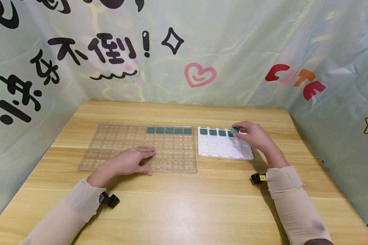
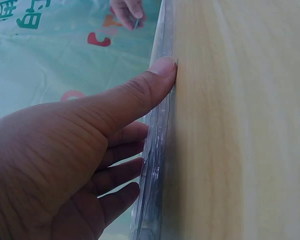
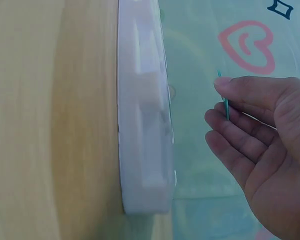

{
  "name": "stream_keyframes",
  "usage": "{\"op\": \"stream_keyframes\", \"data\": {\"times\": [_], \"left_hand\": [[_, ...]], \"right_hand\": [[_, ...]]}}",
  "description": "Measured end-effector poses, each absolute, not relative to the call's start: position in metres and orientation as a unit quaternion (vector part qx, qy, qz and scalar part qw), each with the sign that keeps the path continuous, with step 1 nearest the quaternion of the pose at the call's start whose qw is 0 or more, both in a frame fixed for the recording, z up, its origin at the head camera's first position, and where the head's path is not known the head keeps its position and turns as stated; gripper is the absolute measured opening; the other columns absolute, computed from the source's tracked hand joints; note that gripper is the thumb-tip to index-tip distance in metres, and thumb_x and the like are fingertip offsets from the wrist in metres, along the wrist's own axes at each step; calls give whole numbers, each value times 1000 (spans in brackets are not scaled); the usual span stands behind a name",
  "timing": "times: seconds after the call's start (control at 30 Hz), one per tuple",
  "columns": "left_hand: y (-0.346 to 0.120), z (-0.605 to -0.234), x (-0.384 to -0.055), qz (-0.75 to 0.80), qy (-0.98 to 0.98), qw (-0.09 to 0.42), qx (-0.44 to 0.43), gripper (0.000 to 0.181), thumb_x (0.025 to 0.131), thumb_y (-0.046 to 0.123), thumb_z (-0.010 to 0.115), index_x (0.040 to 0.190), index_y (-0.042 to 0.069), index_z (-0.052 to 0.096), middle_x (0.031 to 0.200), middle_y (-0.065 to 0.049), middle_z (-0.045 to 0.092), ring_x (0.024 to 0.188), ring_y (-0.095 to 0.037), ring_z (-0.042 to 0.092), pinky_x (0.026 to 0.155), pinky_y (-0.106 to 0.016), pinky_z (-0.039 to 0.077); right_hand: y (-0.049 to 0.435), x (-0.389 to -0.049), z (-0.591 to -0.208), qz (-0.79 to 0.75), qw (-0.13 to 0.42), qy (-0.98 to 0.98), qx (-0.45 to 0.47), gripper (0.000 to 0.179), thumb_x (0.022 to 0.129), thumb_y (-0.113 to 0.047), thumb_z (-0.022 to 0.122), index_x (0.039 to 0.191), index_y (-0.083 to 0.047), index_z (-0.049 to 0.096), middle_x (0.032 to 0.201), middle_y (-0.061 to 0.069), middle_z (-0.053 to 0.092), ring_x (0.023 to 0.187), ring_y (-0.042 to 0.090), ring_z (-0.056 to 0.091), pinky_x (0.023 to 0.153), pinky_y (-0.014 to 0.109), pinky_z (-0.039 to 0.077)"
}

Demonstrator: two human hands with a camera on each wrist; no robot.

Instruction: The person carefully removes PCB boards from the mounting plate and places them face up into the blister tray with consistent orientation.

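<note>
Between thumb and fingers, my right hand (image 1: 250,134) pinches a thin green square chip (image 1: 234,130) just over the back row of the white tray (image 1: 225,149). Seen edge-on in the right wrist view, the chip (image 3: 227,107) is a thin sliver above the tray's side. Several more green chips (image 1: 213,132) sit in that back row. My left hand (image 1: 128,161) rests on the clear compartment tray (image 1: 174,156), fingers extended, its thumb at the front edge. Along the clear tray's back row, towards its right end, lie several green chips (image 1: 169,130).
Both trays lie side by side on a wooden table (image 1: 184,204), with a narrow gap between them. A printed curtain (image 1: 233,44) hangs behind the table and at both sides. A small black camera sits at each wrist.
</note>
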State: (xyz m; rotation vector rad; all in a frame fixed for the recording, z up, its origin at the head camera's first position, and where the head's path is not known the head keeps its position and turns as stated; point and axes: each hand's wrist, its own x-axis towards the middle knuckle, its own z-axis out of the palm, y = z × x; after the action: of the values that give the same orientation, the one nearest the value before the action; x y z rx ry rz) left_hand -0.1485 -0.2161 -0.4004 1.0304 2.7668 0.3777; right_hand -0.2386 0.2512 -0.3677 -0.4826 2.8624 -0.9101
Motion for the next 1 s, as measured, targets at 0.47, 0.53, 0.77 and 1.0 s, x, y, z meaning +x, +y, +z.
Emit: {"op": "stream_keyframes", "data": {"times": [0.47, 0.53, 0.77, 1.0], "left_hand": [[-216, -399, -149, 124, 926, 82, 347, 86, 83, 58, 68, 143, -1, 47, 150, -14, 42, 137, -34, 39, 111, -49, 34], [-216, -399, -149, 125, 926, 83, 347, 86, 84, 57, 68, 143, -1, 47, 150, -14, 42, 137, -34, 39, 111, -49, 34], [-216, -398, -149, 129, 926, 86, 343, 87, 84, 57, 68, 144, -1, 46, 151, -14, 41, 137, -34, 38, 111, -49, 33], [-216, -400, -149, 127, 927, 88, 342, 87, 83, 59, 67, 144, -1, 46, 151, -14, 41, 138, -34, 38, 111, -49, 33]], "right_hand": [[230, -232, -365, -288, 52, 936, -193, 37, 94, -13, 67, 129, -1, 61, 129, 19, 59, 116, 36, 58, 98, 52, 47], [226, -231, -364, -282, 51, 937, -197, 37, 94, -15, 68, 129, -2, 62, 129, 18, 59, 115, 35, 59, 97, 52, 47], [207, -225, -357, -285, 52, 930, -224, 41, 93, -24, 69, 129, -6, 63, 127, 14, 61, 112, 32, 61, 95, 52, 49], [182, -226, -352, -279, 51, 925, -251, 42, 93, -27, 70, 129, -9, 63, 125, 10, 62, 110, 28, 62, 95, 49, 50]]}}
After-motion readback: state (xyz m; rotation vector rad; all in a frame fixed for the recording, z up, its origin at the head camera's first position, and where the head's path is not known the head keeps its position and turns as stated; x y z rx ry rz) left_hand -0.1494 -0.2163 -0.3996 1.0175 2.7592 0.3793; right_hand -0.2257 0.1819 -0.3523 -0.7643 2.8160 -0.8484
